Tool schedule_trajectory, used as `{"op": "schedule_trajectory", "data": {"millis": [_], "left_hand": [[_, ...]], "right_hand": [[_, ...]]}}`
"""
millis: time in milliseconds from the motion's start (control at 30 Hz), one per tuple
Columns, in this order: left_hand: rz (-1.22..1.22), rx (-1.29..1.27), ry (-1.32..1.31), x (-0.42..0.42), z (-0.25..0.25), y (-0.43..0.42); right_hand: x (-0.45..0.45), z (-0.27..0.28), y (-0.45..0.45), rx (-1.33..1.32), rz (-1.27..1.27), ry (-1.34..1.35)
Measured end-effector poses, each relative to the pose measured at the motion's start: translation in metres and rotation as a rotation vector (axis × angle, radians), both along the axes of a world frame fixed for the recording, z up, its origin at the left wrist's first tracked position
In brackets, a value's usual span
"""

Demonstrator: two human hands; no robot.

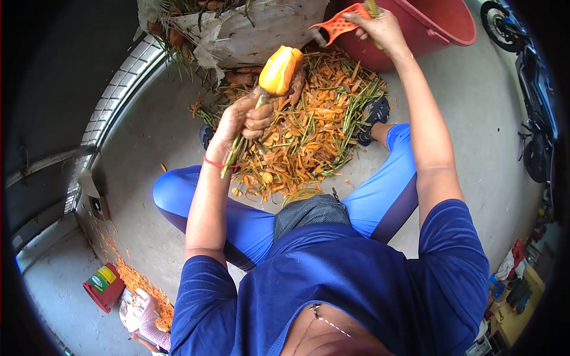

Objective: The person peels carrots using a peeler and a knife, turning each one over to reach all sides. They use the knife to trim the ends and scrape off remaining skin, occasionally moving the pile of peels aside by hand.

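My left hand (249,118) is closed around the green stalks of a carrot (279,72), which it holds up above the floor. The carrot's bright orange flesh shows, with darker skin near the stalk end. Further up and to the right, my right hand (382,31) grips an orange peeler (343,24) with a perforated body. A bit of green stalk (372,8) sticks out by the fingers of this hand. The peeler is apart from the carrot. Beneath both hands lies a heap of orange peelings and green stalks (309,142).
A large red tub (380,50) stands at the upper right, beside a white sack (255,35) of unpeeled carrots. My legs flank the peelings. A motorbike (531,107) is at the far right. At lower left are a red bucket (104,289) and orange shreds (142,282).
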State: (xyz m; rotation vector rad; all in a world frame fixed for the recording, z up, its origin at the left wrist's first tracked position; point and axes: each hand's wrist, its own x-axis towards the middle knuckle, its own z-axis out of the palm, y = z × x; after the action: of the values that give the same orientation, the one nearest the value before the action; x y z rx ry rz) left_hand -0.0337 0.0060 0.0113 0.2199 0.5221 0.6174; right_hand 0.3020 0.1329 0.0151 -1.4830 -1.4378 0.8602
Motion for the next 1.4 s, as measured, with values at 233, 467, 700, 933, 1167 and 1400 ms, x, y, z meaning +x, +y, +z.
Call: {"op": "schedule_trajectory", "data": {"millis": [233,467,700,933,1167,1400], "left_hand": [[0.040,0.282,0.458,0.016,-0.017,0.008],[0.037,1.430,1.867,0.013,-0.029,0.007],[0.125,0.489,0.774,0.017,-0.026,0.020],[-0.082,0.750,0.874,0.026,-0.054,0.015],[0.134,0.385,0.683,0.036,-0.034,0.016],[0.076,1.107,1.433,0.036,-0.033,0.014]], "right_hand": [[-0.034,0.055,-0.025,-0.200,-0.115,0.086],[-0.037,0.048,-0.026,-0.225,-0.057,0.146],[-0.043,0.058,-0.035,-0.256,-0.002,0.350],[-0.036,0.027,-0.027,-0.151,0.099,0.544],[-0.043,0.025,-0.033,-0.174,0.135,0.247],[-0.060,0.020,-0.046,-0.161,0.229,0.130]]}}
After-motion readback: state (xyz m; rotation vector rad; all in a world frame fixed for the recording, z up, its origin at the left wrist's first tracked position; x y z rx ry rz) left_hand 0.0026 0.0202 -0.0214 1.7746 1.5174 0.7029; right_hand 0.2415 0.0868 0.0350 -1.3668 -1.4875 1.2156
